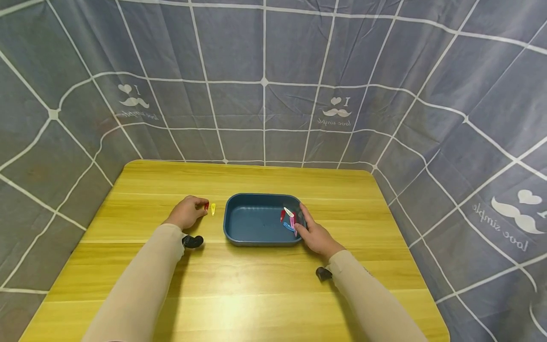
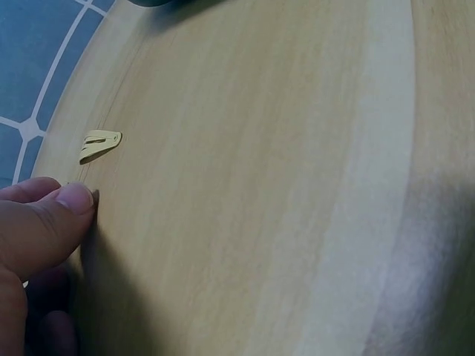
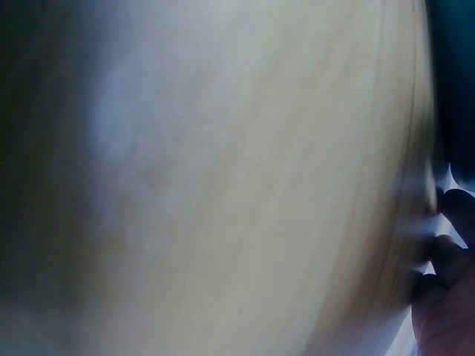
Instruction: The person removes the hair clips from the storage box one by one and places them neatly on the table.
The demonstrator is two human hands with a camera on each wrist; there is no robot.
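My left hand [image 1: 186, 212] is at the table left of the blue tray, thumb and finger pinching a red hair clip [image 1: 206, 206]. Fingers cover most of that clip, and it is hidden in the left wrist view. A yellow hair clip [image 1: 213, 209] lies just beyond the fingertips. At the tray's right end, my right hand [image 1: 319, 237] grips the dark blue tray [image 1: 249, 223], thumb over the rim and fingers outside. Several hair clips lie inside near that thumb, among them a white clip [image 1: 288, 212], a blue clip [image 1: 288, 227] and a red clip [image 1: 282, 215].
The wooden table [image 1: 239, 294] carries the tray near its middle. A grey gridded curtain [image 1: 239, 109] hangs behind the table and along both sides. Dark wrist-camera pieces [image 1: 193, 242] stick out from the sleeves.
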